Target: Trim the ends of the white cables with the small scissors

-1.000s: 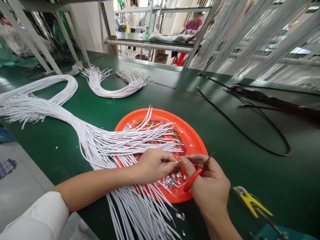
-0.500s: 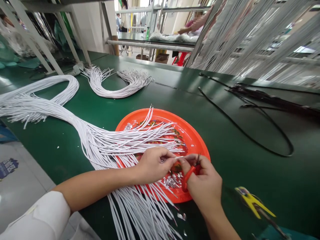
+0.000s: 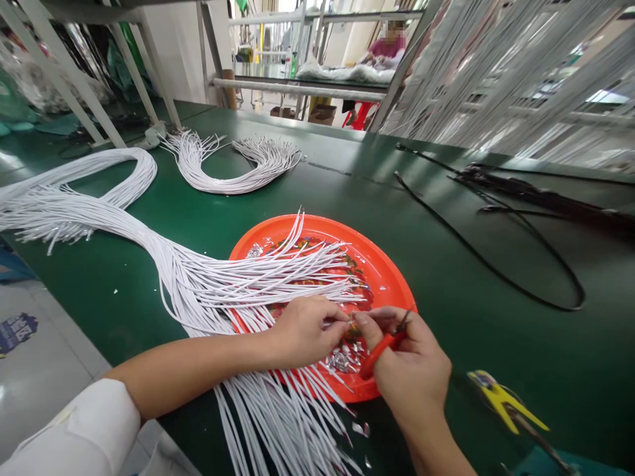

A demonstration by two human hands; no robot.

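My left hand [image 3: 307, 334] reaches over the bundle of white cords [image 3: 213, 281], thumb and forefinger pinched on the end of one white cord. That end is mostly hidden by the fingers. Facing it, my right hand [image 3: 414, 363] keeps red-handled scissors [image 3: 377, 355] in its curled fingers, their dark tips poking out above the knuckles. Its thumb and forefinger are also pinched together close to the left fingertips; what lies in that pinch is too small to make out. Both hands are above the red tray [image 3: 399, 284], where silver foil scraps [image 3: 344, 358] lie.
More white cord bundles [image 3: 238, 182] lie behind and to the left on the green table [image 3: 342, 192]. Black cables [image 3: 536, 192] are at the right. A yellow-handled tool [image 3: 501, 400] sits near the right front. Beyond a metal frame, a person [image 3: 389, 49] sits.
My right hand has shifted slightly right, and the scissors have turned in it. The white cord showing between my fingertips before is now barely visible. My left hand has hardly moved.
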